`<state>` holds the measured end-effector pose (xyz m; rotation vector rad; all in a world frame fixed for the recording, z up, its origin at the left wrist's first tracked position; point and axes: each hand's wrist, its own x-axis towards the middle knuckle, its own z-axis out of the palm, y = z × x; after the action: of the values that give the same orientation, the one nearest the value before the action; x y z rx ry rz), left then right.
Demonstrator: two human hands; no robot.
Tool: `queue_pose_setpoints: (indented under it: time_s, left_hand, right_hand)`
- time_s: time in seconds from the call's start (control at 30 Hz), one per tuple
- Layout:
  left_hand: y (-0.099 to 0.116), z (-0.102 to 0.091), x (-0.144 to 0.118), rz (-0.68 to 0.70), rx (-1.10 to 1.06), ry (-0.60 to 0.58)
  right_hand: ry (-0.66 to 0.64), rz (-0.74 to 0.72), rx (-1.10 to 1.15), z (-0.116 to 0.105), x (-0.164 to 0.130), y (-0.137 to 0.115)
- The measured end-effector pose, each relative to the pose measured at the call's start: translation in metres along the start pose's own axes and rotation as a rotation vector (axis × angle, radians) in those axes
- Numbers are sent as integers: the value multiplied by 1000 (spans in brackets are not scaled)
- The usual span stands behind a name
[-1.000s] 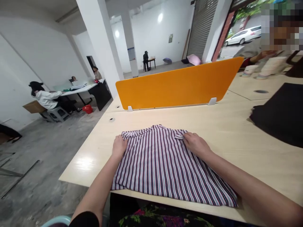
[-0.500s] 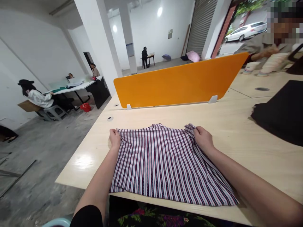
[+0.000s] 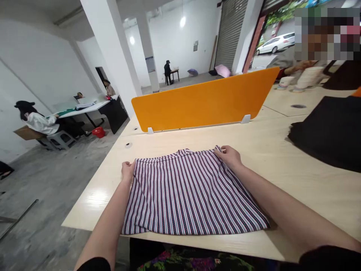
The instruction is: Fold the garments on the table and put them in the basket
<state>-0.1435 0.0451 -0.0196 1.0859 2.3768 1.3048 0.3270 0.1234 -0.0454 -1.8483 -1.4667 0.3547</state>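
A striped garment (image 3: pixel 191 195) in white, dark and reddish lines lies spread on the pale wooden table, wide at the near side and narrower at the top. Whether it is a skirt or another piece of clothing, I cannot tell. At its upper left corner, my left hand (image 3: pixel 128 171) has its fingers closed on the edge. My right hand (image 3: pixel 231 156) pinches the upper right corner, where the fabric bunches slightly. A small folded bit of the same cloth sticks up at the middle of the top edge. The hem lies along the table's near edge.
An orange divider (image 3: pixel 203 101) stands across the table (image 3: pixel 282 188) beyond the garment. Black fabric (image 3: pixel 327 131) lies to the right. Behind it are stacked paper cups (image 3: pixel 308 78) and a person. Other people sit or stand farther back; a red bucket (image 3: pixel 98 132) is on the floor.
The garment lies flatter, with its right-side folds smoothed and its lower right corner drawn in. My right hand's fingers have loosened from a fist into a pinch. The view has shifted slightly.
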Motion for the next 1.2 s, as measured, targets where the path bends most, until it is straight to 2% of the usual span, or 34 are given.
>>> queue_pose_setpoints:
  time_s: [0.13, 0.2, 0.27, 0.33, 0.43, 0.57, 0.67, 0.8, 0.9, 1.0, 1.1, 1.2]
  left_hand:
    - [7, 2, -4, 82, -28, -69]
    - [15, -1, -3, 131, -41, -40]
    - [21, -8, 1, 170, -58, 39]
    - [22, -14, 5, 183, -68, 114]
    - [15, -16, 8, 164, -70, 121]
    - [2, -9, 3, 121, -82, 35]
    - [-7, -13, -8, 77, -83, -4]
    - [-23, -44, -42, 58, -67, -115]
    - [-36, -74, -83, 68, -23, -201]
    - [-41, -97, -128, 96, 135, -270]
    - [-36, -104, -163, 119, 376, -298]
    - [-31, -103, -183, 148, 582, -258]
  right_hand:
    - [-65, -29, 24, 2, 7, -12]
    - [5, -45, 86, 0, 11, -18]
    - [139, -58, 183, -3, 14, -18]
    - [212, -32, 230, -5, 16, -14]
    - [149, 29, 178, -4, 13, -6]
    - [69, -10, 157, -2, 9, -4]
    - [24, 6, 185, -5, 6, -1]
    - [-31, 57, 288, -20, -19, 17]
    - [-105, 59, 249, -40, -57, 33]
    - [-209, 58, 146, -63, -103, 42]
    - [-249, 30, -41, -80, -145, 40]
    - [-227, -4, -318, -89, -176, 30]
